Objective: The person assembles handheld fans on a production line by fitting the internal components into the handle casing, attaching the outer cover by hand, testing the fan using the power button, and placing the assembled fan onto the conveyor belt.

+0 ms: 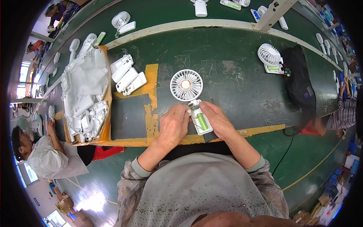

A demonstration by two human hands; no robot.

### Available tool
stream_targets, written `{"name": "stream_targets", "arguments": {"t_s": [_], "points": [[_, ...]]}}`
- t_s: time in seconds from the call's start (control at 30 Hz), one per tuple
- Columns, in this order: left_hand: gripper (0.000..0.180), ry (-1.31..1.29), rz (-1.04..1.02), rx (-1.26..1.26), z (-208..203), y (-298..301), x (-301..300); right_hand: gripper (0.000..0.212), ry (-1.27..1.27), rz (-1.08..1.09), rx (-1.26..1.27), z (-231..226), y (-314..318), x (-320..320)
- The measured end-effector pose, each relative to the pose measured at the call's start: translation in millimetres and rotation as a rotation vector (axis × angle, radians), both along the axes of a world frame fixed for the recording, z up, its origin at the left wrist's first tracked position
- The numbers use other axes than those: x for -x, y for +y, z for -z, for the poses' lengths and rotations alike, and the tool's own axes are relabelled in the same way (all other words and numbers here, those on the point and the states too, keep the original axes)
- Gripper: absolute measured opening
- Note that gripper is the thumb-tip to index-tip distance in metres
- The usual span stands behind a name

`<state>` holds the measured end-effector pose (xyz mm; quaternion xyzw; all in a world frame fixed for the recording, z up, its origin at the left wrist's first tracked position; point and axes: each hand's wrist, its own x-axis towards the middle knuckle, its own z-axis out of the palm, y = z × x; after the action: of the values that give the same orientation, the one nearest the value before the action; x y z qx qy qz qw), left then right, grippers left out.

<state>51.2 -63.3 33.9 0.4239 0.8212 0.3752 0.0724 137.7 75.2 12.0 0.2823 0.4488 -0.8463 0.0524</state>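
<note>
Brown cardboard carton (109, 94): open-topped, well left of the left fingers; heaped with white moulded plastic shells (85, 125).
Loose white plastic housings (128, 77): beside the carton, beyond and left of the left fingers.
White open plastic handle (206, 132): between the hands, near end below the fingertips; containing a green cylindrical battery (202, 122), with thin dark wire looped at the left.
White fan with round slatted cage and orange-ringed hub (185, 85): just beyond both hands' fingertips, joined to the handle at the neck.
Left hand (174, 123): fingertips bunched at the neck; pinched on wire or merely touching, cannot tell.
Right hand (218, 120): fingers clamped on the handle's upper right edge.
Second white round-caged fan (269, 55): beyond and well right of the right fingers, beside black cloth (300, 79).
</note>
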Motion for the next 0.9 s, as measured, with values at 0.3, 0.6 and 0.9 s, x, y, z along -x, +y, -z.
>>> {"name": "stream_targets", "arguments": {"t_s": [0.3, 0.6, 0.9], "points": [[0.012, 0.030, 0.032, 0.029, -5, 2, 1, 0.028, 0.137, -0.139, -0.044, -9, 6, -4], [0.014, 0.091, 0.070, 0.035, -6, 3, 1, 0.031, 0.152, -0.160, -0.066, -7, 7, -4], [0.031, 0.158, 0.131, 0.011, -15, 6, 1, 0.028, 0.161, -0.154, -0.087, -7, 7, -4]]}}
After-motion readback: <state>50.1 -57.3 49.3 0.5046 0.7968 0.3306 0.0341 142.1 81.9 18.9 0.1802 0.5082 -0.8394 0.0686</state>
